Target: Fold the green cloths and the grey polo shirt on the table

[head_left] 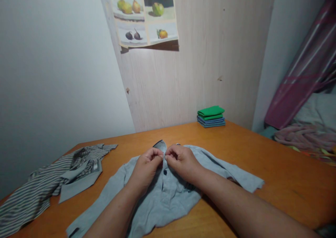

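A light grey long-sleeved shirt (162, 210) lies spread out in front of me, its collar pointing away and its sleeves out to both sides. My left hand (151, 161) pinches the front opening just below the collar. Close beside it, my right hand (181, 159) pinches the other edge of the same opening. Both hands are closed, with thumbs and forefingers nearly meeting. A dark button (165, 172) shows on the placket just below the fingertips. Whatever small part of the placket lies between the fingers is hidden.
On the left of the wooden table (275, 168) lies a crumpled striped shirt (65, 175) with a plain grey collar. A folded stack of green and blue cloth (211, 116) stands at the back. Beyond the right edge are a purplish curtain (296, 69) and heaped fabric (304, 136).
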`<state>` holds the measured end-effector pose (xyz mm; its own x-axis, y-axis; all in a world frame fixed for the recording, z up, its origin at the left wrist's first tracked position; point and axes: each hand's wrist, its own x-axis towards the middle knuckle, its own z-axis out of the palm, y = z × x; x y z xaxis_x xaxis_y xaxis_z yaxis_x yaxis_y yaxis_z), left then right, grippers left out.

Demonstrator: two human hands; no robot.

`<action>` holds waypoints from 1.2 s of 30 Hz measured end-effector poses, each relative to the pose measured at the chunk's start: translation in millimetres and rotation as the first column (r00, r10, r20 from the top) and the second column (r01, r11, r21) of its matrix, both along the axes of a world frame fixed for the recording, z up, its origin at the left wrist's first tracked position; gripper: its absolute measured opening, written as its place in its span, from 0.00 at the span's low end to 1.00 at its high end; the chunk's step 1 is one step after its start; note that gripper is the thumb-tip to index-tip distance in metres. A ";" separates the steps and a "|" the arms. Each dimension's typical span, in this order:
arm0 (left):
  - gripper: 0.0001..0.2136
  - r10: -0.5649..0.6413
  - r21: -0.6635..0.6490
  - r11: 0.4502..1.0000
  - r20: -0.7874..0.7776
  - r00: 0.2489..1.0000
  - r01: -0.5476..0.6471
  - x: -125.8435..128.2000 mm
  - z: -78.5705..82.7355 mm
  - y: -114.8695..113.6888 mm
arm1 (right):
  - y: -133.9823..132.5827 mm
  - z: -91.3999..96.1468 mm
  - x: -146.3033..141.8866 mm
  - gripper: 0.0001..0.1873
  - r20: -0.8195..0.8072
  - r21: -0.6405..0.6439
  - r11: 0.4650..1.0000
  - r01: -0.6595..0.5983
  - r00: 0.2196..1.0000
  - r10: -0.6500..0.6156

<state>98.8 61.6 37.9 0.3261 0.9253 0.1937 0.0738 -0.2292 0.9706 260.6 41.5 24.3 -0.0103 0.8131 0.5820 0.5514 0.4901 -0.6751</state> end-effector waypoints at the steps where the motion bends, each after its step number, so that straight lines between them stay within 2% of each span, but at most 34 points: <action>1: 0.07 0.008 0.011 1.000 -0.004 1.000 -0.008 0.2 0.8 -0.6 | -0.3 0.0 -0.3 0.04 0.002 -0.011 1.000 0.000 1.000 0.000; 11: 0.09 0.089 -0.006 0.996 0.013 0.996 -0.089 0.9 -5.5 2.0 | -3.9 -1.3 -2.7 0.05 0.110 0.017 1.000 0.001 0.994 -0.003; 17: 0.09 0.127 0.047 0.991 -0.016 0.992 -0.126 -0.3 -3.9 3.0 | -2.8 -5.2 -5.5 0.05 0.098 0.031 0.999 -0.037 0.995 0.034; 26: 0.10 0.098 0.003 0.995 0.038 0.994 -0.098 -0.8 -2.2 2.7 | -3.6 -9.5 -9.3 0.04 -0.005 0.006 0.998 -0.065 0.998 0.065; 30: 0.10 0.081 -0.002 0.997 0.046 0.996 -0.081 -1.1 -1.5 2.0 | -2.7 -9.3 -8.1 0.04 0.002 0.004 0.999 -0.038 0.999 0.038; 36: 0.12 0.033 0.044 0.998 -0.001 0.999 -0.033 -1.3 0.0 -1.3 | 0.1 -9.5 -6.0 0.06 0.036 0.068 0.998 -0.004 0.999 0.001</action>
<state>97.5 60.3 38.0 0.2957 0.9262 0.2338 0.0836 -0.2689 0.9595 254.6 41.6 14.8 -0.0343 0.7715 0.6353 0.5734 0.5359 -0.6198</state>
